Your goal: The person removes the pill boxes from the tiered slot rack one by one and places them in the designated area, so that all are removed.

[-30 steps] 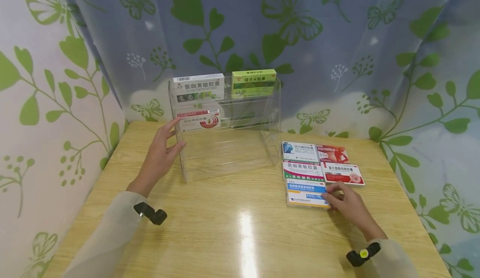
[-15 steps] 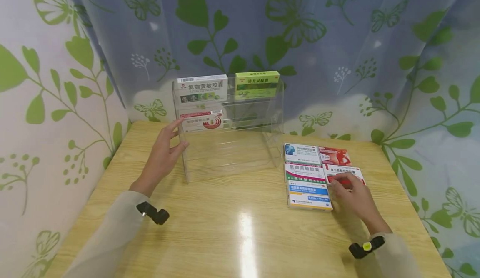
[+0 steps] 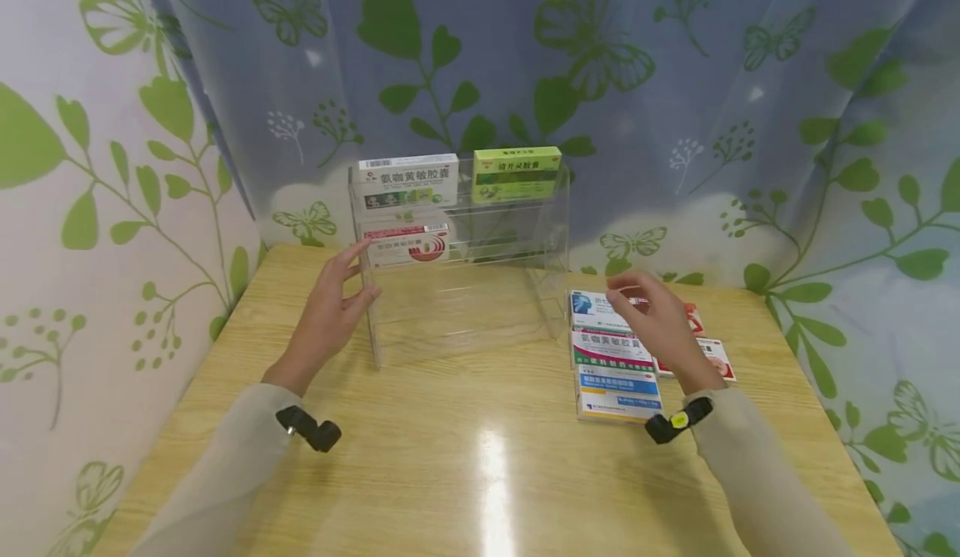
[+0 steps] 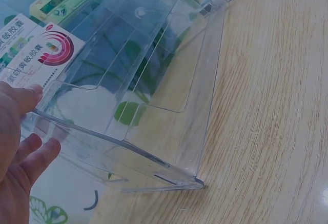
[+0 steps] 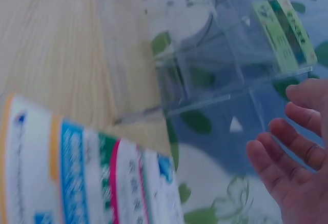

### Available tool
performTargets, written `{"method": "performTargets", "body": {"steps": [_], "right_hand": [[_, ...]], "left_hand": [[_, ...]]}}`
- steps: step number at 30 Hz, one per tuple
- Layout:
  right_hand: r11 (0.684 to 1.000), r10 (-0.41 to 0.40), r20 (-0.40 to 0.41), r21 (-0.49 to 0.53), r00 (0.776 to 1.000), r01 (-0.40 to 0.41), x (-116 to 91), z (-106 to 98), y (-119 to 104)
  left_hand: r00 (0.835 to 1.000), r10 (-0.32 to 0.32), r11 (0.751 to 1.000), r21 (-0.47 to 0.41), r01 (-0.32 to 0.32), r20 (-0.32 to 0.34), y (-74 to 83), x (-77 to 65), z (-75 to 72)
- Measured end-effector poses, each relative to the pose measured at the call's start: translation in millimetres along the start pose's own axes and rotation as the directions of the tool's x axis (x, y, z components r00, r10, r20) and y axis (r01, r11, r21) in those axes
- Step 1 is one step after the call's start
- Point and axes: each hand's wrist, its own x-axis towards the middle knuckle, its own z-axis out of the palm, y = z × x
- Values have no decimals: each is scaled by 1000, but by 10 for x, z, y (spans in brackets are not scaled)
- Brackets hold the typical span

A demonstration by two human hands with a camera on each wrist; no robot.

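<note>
The fingertips of my left hand (image 3: 330, 311) touch the left side of a clear acrylic tiered rack (image 3: 465, 298). In the left wrist view, the thumb lies at the front edge and the other fingers along the outer side. My right hand (image 3: 660, 323), loosely bent and holding nothing, is above the medicine boxes on the right. Under and beside it lie a white box with a blue picture (image 3: 596, 311), a pink-and-green-striped box (image 3: 607, 348), a blue-and-white box (image 3: 617, 394), a red box (image 3: 693, 319) and a white-and-red box (image 3: 720, 361). The hand partly covers several of them.
On the rack's top tier stand a white medicine box (image 3: 412, 182) at left and a green one (image 3: 517, 173) at right. A white-and-red box (image 3: 408, 244) sits in the tier below, at left. Patterned curtain (image 3: 480, 57) hangs behind the wooden table (image 3: 420, 457).
My right hand has left the blue-and-white box and moved away and up, over the far boxes. The left hand stays at the rack's side. The view has shifted slightly.
</note>
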Motion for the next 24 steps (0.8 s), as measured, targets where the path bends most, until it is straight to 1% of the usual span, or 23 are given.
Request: {"method": "performTargets", "body": {"steps": [7,12,15,17,20,24], "right_hand": [[994,-81,65,76,995,76,416,274,-464],[981,-145,120,147,982,127,653,528,-819],[971,-173,156,191,973,142,790,694,-1042],[968,-191,176,195,966,156,883,798,-1171],[970,-206,204,170,957,173,1008,935,-1331],[979,-192,245,113,950,169,1141,1114,-1480]], "left_hand": [[1000,-10,1000,-8,10,0,-10,4,0],[1000,-8,1000,-8,8,-1,-22,-4,-2],[1000,-4,1000,-9,4,-6,-32,-4,1],[1000,-4,1000,-12,4,-7,-39,2,4],[1000,-4,1000,-11,4,-8,-44,13,10],[1000,-9,1000,-6,9,-10,-40,13,14]]}}
